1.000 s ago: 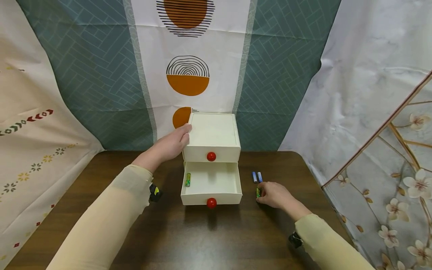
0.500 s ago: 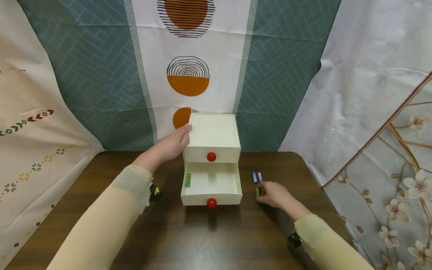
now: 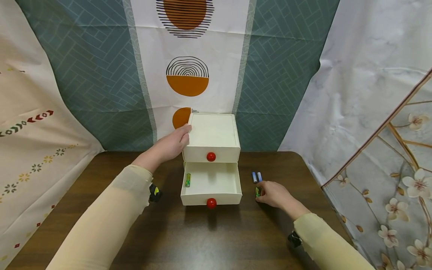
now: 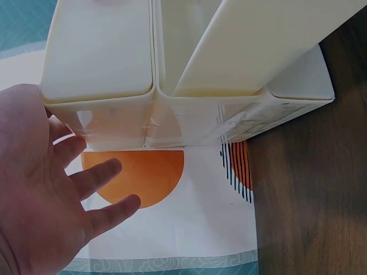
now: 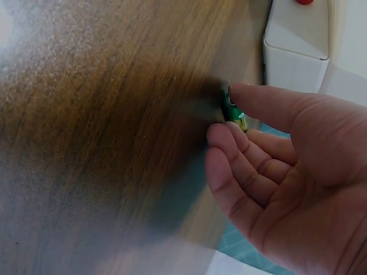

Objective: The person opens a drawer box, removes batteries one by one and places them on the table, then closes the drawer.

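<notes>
Left hand point(image 3: 169, 145) spreads against white cabinet point(image 3: 214, 130); right hand point(image 3: 274, 194) apparently pinches green battery point(image 3: 257, 192)

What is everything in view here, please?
Wooden table: one, brown, foreground
Drawer unit: one, cream, tabletop
Open drawer: one, cream, in unit
Knobs: two visible, red, drawer fronts
Battery: one, green, in open drawer
Battery: one, green, right of drawer
Batteries: two, blue, on table
Backdrop: one, teal and white, behind
Patterned cloths: two, cream left, white right
Wrist cameras: two, black, wrists
Sleeves: two, yellowish, arms
Left hand: one, against unit
Right hand: one, pinching green battery
</notes>
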Action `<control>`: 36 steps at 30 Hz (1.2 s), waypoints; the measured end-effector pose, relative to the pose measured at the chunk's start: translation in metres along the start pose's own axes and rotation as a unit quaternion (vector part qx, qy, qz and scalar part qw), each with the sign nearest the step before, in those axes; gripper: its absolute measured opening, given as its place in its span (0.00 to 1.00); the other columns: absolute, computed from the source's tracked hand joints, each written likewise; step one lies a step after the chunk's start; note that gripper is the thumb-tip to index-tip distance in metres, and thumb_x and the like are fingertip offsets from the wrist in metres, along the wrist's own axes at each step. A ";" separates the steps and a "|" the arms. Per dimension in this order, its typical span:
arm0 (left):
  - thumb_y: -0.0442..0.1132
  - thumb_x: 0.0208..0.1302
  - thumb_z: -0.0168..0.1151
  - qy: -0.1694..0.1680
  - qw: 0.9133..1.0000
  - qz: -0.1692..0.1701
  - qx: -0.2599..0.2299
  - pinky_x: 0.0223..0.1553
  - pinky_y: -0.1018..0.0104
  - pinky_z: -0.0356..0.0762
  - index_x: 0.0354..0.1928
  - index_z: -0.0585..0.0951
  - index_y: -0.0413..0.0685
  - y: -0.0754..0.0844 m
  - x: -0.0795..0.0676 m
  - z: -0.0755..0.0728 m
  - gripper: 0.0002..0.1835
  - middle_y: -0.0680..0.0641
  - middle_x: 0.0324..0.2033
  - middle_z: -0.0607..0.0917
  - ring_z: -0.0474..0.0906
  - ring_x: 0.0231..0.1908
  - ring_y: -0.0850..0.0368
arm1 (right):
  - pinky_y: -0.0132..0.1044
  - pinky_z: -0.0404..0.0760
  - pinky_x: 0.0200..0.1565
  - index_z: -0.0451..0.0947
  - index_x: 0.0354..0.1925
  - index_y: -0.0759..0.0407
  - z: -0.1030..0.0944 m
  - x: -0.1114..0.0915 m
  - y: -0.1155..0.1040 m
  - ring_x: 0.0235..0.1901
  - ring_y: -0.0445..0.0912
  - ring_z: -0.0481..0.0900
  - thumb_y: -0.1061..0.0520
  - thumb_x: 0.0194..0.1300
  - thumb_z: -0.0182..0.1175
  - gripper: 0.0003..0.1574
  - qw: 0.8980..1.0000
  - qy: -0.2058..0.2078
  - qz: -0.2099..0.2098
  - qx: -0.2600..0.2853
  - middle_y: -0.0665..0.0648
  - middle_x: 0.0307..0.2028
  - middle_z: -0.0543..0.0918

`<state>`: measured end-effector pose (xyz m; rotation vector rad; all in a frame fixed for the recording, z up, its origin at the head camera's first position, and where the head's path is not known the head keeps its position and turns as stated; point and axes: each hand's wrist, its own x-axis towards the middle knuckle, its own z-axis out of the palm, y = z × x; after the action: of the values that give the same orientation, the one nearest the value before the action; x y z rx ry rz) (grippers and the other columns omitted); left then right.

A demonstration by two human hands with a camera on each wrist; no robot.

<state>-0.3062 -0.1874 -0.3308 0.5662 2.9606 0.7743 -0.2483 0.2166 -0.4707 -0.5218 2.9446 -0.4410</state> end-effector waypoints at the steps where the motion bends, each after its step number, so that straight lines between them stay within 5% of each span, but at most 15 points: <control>1: 0.47 0.91 0.34 0.000 1.000 0.000 0.000 0.85 0.45 0.46 0.89 0.52 0.40 0.000 0.000 0.000 0.34 0.40 0.89 0.50 0.47 0.87 0.43 | 0.46 0.84 0.39 0.84 0.61 0.66 0.000 0.000 0.000 0.29 0.40 0.79 0.54 0.64 0.80 0.31 1.000 0.001 -0.001 -0.002 0.45 0.29 0.84; 10: 0.47 0.90 0.34 -0.001 1.000 0.003 -0.003 0.85 0.45 0.46 0.89 0.52 0.39 0.000 -0.001 -0.001 0.34 0.40 0.89 0.49 0.47 0.87 0.43 | 0.46 0.84 0.38 0.85 0.60 0.64 -0.003 0.001 0.002 0.29 0.40 0.78 0.56 0.65 0.80 0.28 1.000 0.003 -0.011 0.010 0.45 0.29 0.84; 17: 0.47 0.90 0.34 0.000 1.000 0.002 -0.004 0.85 0.45 0.47 0.89 0.52 0.40 -0.001 -0.001 0.000 0.34 0.41 0.89 0.49 0.47 0.87 0.42 | 0.48 0.85 0.39 0.85 0.61 0.65 -0.019 -0.002 -0.008 0.31 0.41 0.82 0.55 0.66 0.79 0.29 0.999 0.050 -0.016 0.008 0.45 0.30 0.85; 36: 0.48 0.91 0.34 0.001 1.000 -0.002 -0.005 0.85 0.44 0.46 0.89 0.51 0.41 -0.001 -0.002 0.002 0.34 0.41 0.89 0.49 0.47 0.87 0.42 | 0.44 0.85 0.40 0.89 0.59 0.56 -0.055 -0.020 -0.068 0.32 0.37 0.82 0.55 0.72 0.75 0.20 0.983 0.166 -0.072 0.036 0.41 0.34 0.88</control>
<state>-0.3047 -0.1876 -0.3329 0.5591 2.9573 0.7891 -0.2168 0.1768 -0.3961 -0.7181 3.2006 -0.7141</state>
